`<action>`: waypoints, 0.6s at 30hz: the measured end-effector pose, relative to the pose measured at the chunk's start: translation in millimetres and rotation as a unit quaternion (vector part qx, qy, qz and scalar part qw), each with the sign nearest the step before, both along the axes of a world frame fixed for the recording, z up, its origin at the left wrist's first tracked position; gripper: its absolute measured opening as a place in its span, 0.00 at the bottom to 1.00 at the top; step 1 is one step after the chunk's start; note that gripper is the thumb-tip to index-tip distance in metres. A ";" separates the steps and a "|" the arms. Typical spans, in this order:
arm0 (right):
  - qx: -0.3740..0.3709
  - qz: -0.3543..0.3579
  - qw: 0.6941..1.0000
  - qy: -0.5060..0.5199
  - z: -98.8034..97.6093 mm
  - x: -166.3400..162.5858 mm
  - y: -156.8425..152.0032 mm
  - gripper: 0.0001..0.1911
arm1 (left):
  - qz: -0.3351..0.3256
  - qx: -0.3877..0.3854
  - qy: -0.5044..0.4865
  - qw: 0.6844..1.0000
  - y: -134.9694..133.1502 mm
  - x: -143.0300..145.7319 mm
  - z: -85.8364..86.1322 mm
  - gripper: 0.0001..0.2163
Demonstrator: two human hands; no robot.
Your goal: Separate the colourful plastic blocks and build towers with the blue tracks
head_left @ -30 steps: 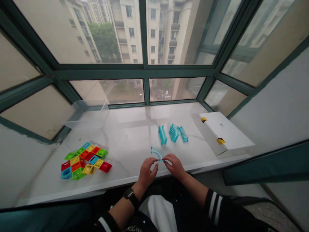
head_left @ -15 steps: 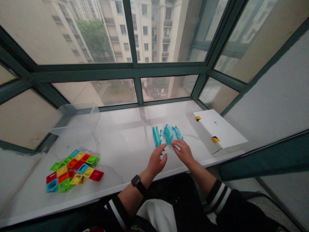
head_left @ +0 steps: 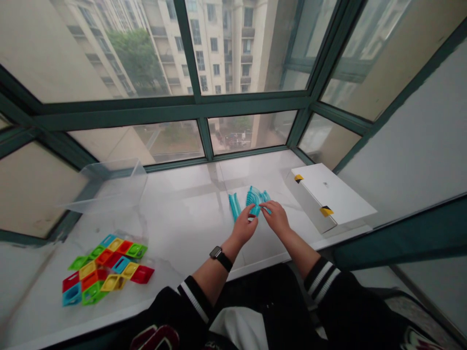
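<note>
On the white marble sill lie turquoise curved track pieces, with a straighter turquoise stack just to their left. My left hand reaches in from below, a black watch on its wrist, and its fingers pinch the near edge of the curved pieces. From the right, the curled fingertips of my right hand touch the same pieces. The two hands almost meet at the pile, and what lies between their fingertips is partly hidden.
A cluster of several coloured square tiles lies at the sill's near left. A clear plastic box stands at the back left. A white box with yellow tabs sits at the right end. Green window frames close the back.
Both hands have moved away from the sill's near edge, where they held a curved turquoise piece, forward to the pile of turquoise pieces. The view has shifted a little to the right.
</note>
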State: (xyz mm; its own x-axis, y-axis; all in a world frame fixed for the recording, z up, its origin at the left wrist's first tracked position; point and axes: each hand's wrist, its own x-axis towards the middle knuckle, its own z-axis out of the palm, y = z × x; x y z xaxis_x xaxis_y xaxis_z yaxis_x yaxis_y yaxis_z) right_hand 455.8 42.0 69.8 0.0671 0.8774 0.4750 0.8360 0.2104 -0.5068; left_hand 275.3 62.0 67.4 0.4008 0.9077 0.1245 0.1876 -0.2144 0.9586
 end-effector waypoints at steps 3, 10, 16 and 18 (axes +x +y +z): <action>-0.008 -0.005 1.000 -0.007 -6.1 1.2 5.2 0.11 | 0.010 -0.017 -0.008 1.000 2.8 6.2 -6.8 0.25; -0.011 -0.007 0.999 -0.031 -11.9 4.6 10.0 0.12 | 0.017 -0.027 -0.024 0.999 4.6 12.4 -18.4 0.26; -0.014 0.011 0.998 -0.052 -10.1 4.5 9.4 0.11 | 0.020 -0.031 -0.030 0.999 4.7 11.1 -20.0 0.25; -0.017 0.013 0.998 -0.061 -9.7 4.6 9.3 0.11 | 0.024 -0.028 -0.031 0.999 4.9 10.9 -21.2 0.25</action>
State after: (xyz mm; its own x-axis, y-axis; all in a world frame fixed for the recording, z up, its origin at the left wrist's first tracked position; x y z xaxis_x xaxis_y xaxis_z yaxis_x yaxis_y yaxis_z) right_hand 460.4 51.3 60.0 -0.0116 0.8941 0.4478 0.8861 0.2167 -0.4097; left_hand 286.2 67.0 46.2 0.3498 0.9318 0.0966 0.1362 -0.1526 0.9789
